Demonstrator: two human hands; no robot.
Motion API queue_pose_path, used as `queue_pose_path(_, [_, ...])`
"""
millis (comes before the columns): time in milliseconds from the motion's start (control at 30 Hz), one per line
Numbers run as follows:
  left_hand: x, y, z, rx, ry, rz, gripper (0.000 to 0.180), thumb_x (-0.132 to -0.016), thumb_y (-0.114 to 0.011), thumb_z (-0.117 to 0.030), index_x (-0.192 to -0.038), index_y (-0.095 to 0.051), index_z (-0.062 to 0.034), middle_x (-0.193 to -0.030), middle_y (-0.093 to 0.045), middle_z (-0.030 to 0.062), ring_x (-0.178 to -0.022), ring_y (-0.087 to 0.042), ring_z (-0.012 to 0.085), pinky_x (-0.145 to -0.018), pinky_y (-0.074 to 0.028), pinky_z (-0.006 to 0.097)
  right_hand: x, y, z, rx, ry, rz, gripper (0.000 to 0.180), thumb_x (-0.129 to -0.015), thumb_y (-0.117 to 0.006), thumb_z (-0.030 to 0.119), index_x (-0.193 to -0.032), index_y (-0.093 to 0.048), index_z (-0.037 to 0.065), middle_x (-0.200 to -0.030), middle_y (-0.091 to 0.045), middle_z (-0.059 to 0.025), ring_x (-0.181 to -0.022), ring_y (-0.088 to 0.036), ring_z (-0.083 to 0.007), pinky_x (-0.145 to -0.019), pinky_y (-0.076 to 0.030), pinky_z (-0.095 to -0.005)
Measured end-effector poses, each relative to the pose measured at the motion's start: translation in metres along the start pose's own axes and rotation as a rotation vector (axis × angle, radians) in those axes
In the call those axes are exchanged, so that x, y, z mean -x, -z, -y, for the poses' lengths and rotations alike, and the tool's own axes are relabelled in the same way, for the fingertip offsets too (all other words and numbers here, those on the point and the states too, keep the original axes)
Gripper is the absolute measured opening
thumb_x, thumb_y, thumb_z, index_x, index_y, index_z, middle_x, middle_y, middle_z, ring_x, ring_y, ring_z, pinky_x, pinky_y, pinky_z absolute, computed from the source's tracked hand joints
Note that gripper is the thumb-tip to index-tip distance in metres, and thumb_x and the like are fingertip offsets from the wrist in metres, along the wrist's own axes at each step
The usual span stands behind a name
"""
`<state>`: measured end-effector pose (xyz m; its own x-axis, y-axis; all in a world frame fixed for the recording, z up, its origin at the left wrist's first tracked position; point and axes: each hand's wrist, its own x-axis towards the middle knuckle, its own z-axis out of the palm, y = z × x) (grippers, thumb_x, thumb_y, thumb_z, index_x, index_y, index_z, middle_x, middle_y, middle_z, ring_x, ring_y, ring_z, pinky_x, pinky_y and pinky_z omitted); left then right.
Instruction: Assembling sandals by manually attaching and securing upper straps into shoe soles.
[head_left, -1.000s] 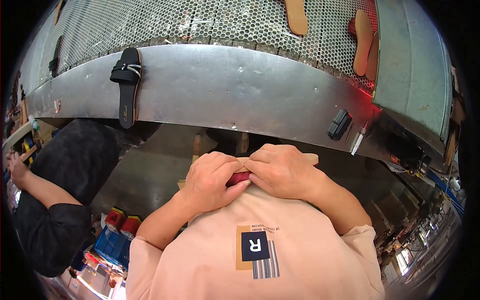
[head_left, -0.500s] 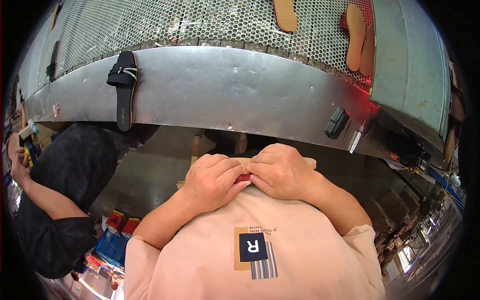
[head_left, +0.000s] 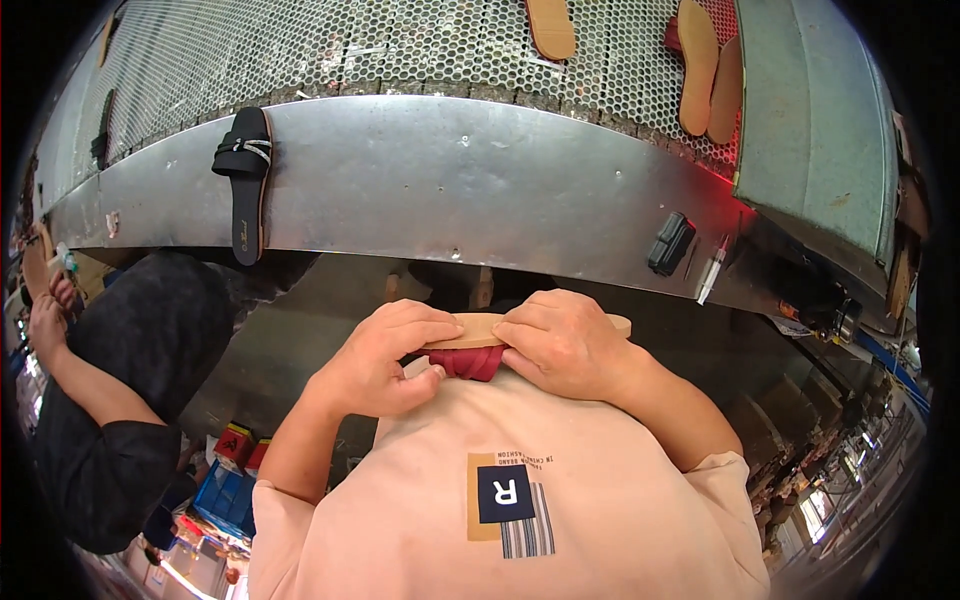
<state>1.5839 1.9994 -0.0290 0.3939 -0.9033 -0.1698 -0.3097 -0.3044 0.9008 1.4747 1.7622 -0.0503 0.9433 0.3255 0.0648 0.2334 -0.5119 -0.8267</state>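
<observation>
Close against the chest, over a peach shirt (head_left: 520, 500), the left hand (head_left: 385, 360) and the right hand (head_left: 565, 345) sit side by side, both clamped on a tan sole (head_left: 480, 328). The sole lies flat and crosswise between them, thumbs below and fingers curled over its top, one rounded end poking out past the right hand. A dark red strap (head_left: 470, 362) hangs under the sole's middle, partly hidden by the thumbs.

The sole looks thin, light and somewhat bendable, probably foam or fibreboard, so it would likely flex if squeezed at the ends; a hold near the middle, on both sides of the strap, seems the firmest. The strap appears soft and cloth-like, easy to pinch but apt to slip or pull askew. Nothing here looks fragile.

Beyond the hands runs a curved steel apron (head_left: 480, 190), smooth and shiny, with a black sandal (head_left: 243, 180) lying over its edge to the left and a small black box (head_left: 670, 243) to the right. Past it is a perforated metal belt (head_left: 400, 50) carrying more tan soles (head_left: 700, 60).

On the left a person in black (head_left: 120, 400) sits near the line. The floor below is crowded with coloured boxes (head_left: 225, 480).
</observation>
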Motion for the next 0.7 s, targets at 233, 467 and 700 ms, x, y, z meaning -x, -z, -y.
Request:
queue_pose_path(233, [-0.003, -0.004, -0.006, 0.031, 0.028, 0.030, 0.044, -0.067, -0.073, -0.001, -0.111, -0.064, -0.0003, -0.108, -0.066, 0.0151, -0.098, -0.063, 0.0321, -0.086, -0.051, 0.039, 0.007, 0.001, 0.000, 0.009, -0.028, -0.017, 0.023, -0.069, -0.073, 0.008, -0.091, -0.067, 0.002, -0.083, -0.067, -0.0088, -0.075, -0.063, -0.0256, -0.066, -0.052, -0.0368])
queue_pose_path(467, [-0.003, -0.014, -0.008, 0.050, 0.021, -0.020, 0.043, -0.066, -0.082, -0.008, -0.105, -0.066, -0.0002, -0.103, -0.066, 0.0145, -0.094, -0.064, 0.0303, -0.080, -0.053, 0.037, 0.011, 0.004, 0.000, 0.021, 0.003, -0.032, 0.025, -0.066, -0.072, 0.005, -0.091, -0.068, 0.003, -0.082, -0.065, -0.0079, -0.073, -0.062, -0.0244, -0.064, -0.052, -0.0361])
queue_pose_path(700, [-0.006, -0.026, -0.011, -0.040, -0.073, -0.086, 0.037, -0.066, -0.083, -0.011, -0.096, -0.066, -0.0007, -0.095, -0.066, 0.0131, -0.086, -0.064, 0.0295, -0.071, -0.052, 0.037, 0.015, 0.004, -0.007, 0.001, 0.034, -0.070, 0.026, -0.064, -0.072, 0.004, -0.090, -0.068, 0.001, -0.082, -0.065, -0.0082, -0.072, -0.062, -0.0240, -0.063, -0.052, -0.0358])
